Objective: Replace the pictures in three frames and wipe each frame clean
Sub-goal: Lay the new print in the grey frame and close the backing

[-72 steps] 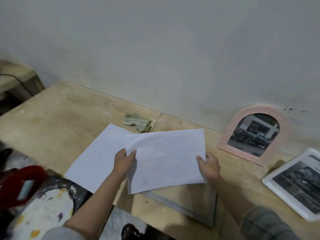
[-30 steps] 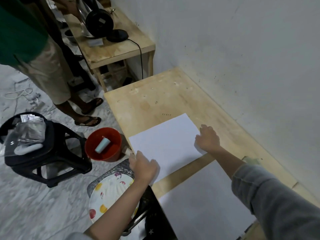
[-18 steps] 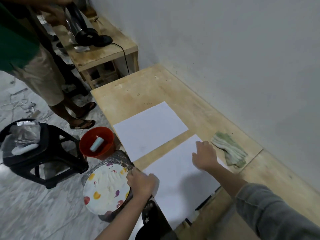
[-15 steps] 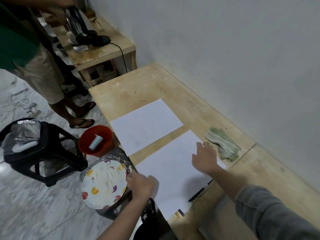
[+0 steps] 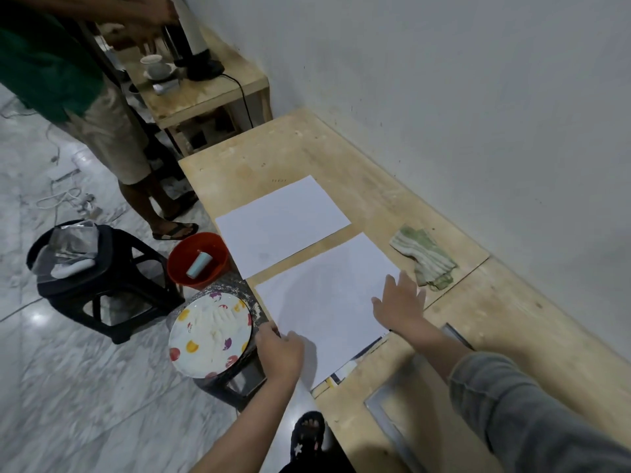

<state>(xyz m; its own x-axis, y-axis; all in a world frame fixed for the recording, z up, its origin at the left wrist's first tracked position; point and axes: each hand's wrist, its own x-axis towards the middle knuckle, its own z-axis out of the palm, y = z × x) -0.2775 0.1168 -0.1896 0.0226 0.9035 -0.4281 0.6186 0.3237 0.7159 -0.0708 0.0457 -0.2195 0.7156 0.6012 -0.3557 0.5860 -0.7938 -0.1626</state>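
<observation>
Your right hand (image 5: 399, 303) lies flat on the near sheet of white paper (image 5: 324, 298), fingers (image 5: 408, 285) straight and spread, pressing its far right corner to the desk (image 5: 341, 155); your left hand (image 5: 280, 349) is at the sheet's near left corner by the desk edge, its fingers curled and the thumb on the paper, though you cannot tell whether it pinches the corner or only rests there. That sheet covers a printed picture (image 5: 345, 368), of which only a coloured strip shows along the near edge; a second white sheet (image 5: 281, 223) lies flat just beyond, apart from the first by a narrow band of bare wood. A grey rectangular frame (image 5: 386, 425) lies flat on the desk under your right forearm; a folded green-striped cloth (image 5: 425, 256) sits near the wall, just beside your right fingertips. Off the desk, a spotted plate (image 5: 210, 336) rests on a stool, with a red bucket (image 5: 198, 259) behind it; another person (image 5: 68, 80) stands at the far table.
</observation>
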